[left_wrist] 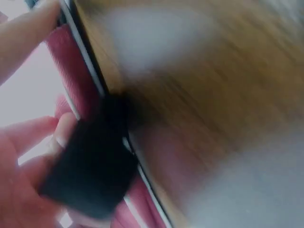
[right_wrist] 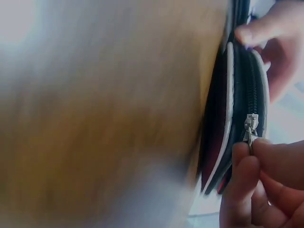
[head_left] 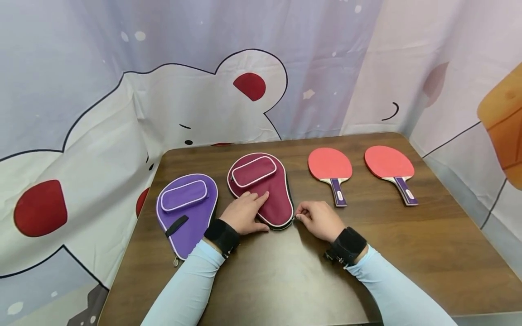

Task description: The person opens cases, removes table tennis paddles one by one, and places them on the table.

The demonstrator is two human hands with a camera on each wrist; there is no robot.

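A maroon paddle case (head_left: pixel 265 190) with a small front pocket lies flat on the brown table (head_left: pixel 285 276). My left hand (head_left: pixel 244 212) presses on its lower part with straight fingers. My right hand (head_left: pixel 318 219) pinches the metal zipper pull (right_wrist: pixel 250 127) at the case's bottom right edge (right_wrist: pixel 232 109). The left wrist view is blurred and shows the case's edge (left_wrist: pixel 85 71) beside my fingers (left_wrist: pixel 33 137). A purple case (head_left: pixel 185 210) lies to the left of the maroon one.
Two red paddles with purple handles lie at the back right, one (head_left: pixel 331 168) near the maroon case and one (head_left: pixel 390 166) farther right. A cartoon bear curtain (head_left: pixel 195 99) hangs behind the table. An orange object (head_left: pixel 503 122) shows at the right edge.
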